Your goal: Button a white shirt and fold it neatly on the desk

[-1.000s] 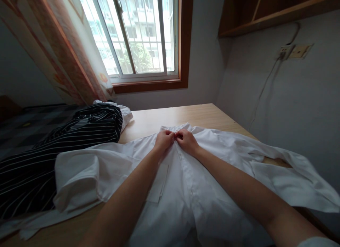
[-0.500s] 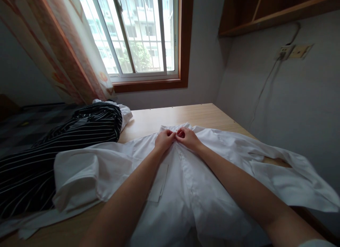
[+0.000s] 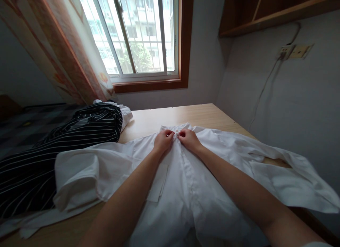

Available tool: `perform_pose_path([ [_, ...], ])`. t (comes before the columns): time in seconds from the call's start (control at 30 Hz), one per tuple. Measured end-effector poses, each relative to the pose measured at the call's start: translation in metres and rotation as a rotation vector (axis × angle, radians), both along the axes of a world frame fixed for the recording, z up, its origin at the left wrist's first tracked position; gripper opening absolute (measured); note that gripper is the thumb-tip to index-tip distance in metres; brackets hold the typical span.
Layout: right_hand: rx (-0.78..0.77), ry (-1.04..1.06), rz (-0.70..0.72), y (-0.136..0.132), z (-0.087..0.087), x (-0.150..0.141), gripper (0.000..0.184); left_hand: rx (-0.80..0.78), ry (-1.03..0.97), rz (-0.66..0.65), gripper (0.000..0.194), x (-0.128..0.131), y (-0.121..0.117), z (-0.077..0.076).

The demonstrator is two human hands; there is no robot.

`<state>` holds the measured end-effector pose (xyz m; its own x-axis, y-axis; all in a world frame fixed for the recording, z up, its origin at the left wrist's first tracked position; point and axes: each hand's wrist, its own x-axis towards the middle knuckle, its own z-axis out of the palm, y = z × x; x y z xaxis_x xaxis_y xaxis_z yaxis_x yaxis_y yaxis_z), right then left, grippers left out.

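A white shirt (image 3: pixel 202 183) lies spread face up on a light wooden table (image 3: pixel 170 117), collar pointing away from me. My left hand (image 3: pixel 163 140) and my right hand (image 3: pixel 189 139) meet at the top of the front placket, just below the collar. Both hands are closed in a pinch on the shirt's fabric there, fingertips almost touching each other. A breast pocket (image 3: pixel 158 183) shows beside my left forearm. The sleeves spread out to either side.
A black garment with thin white stripes (image 3: pixel 66 140) lies on the table's left part, partly under the shirt's sleeve. A window (image 3: pixel 138 34) with a patterned curtain (image 3: pixel 66 45) is behind. A wall socket with a cord (image 3: pixel 285 52) and a wooden shelf (image 3: pixel 265 13) are at the right.
The hands stay at the collar end of the placket; the fingers have shifted slightly on the fabric, and the shirt front lies a bit flatter.
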<state>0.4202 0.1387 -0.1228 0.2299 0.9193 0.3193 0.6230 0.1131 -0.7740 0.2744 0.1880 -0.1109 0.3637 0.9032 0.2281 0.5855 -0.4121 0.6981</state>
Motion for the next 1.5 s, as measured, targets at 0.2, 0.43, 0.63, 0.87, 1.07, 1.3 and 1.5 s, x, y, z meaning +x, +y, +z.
perform_pose_path([
  [0.2, 0.001, -0.07, -0.069, -0.002, 0.007, 0.007, 0.01, 0.132, 0.209, 0.005, 0.021, 0.003, -0.014, 0.007],
  [0.43, 0.004, -0.114, -0.137, -0.003, 0.011, 0.015, 0.007, 0.206, 0.304, -0.018, 0.023, 0.005, -0.021, 0.011],
  [0.63, -0.018, -0.107, -0.109, -0.002, 0.009, 0.014, 0.01, 0.221, 0.327, -0.035, 0.02, 0.008, -0.019, 0.01],
  [0.87, -0.023, -0.124, -0.026, -0.002, 0.01, 0.014, 0.012, 0.241, 0.383, -0.017, 0.015, 0.011, -0.017, 0.008],
  [1.07, -0.039, -0.104, 0.042, -0.001, 0.008, 0.013, 0.009, 0.246, 0.418, -0.013, 0.018, 0.011, -0.016, 0.008],
  [1.3, -0.07, -0.168, 0.001, -0.001, 0.008, 0.009, 0.007, 0.27, 0.431, -0.009, 0.019, 0.013, -0.016, 0.006],
  [1.5, -0.131, -0.338, -0.088, -0.006, 0.012, -0.003, 0.011, 0.246, 0.451, 0.005, 0.018, 0.013, -0.014, 0.004],
])
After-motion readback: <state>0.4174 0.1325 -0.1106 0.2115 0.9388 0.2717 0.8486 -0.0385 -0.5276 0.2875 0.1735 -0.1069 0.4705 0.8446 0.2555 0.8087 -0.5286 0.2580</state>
